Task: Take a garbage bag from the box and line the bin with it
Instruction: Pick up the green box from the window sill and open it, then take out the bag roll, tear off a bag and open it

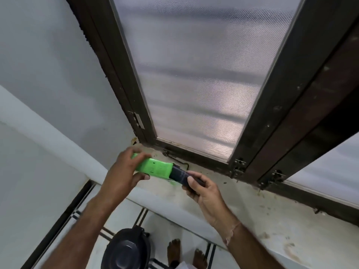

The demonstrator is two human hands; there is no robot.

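A bright green box (pixel 156 168) is held over the window sill, gripped at its left end by my left hand (pixel 124 171). A dark roll of garbage bags (pixel 181 176) sticks out of the box's right end. My right hand (pixel 202 188) is closed on that roll's outer end. The black bin (pixel 126 249) with its lid on stands on the tiled floor below, between my forearms.
A dusty stone sill (pixel 252 210) runs under a dark-framed window with a mesh screen (pixel 194 84). A metal latch hook (pixel 174 158) lies on the sill just behind the box. White walls stand to the left. My bare feet (pixel 186 253) are beside the bin.
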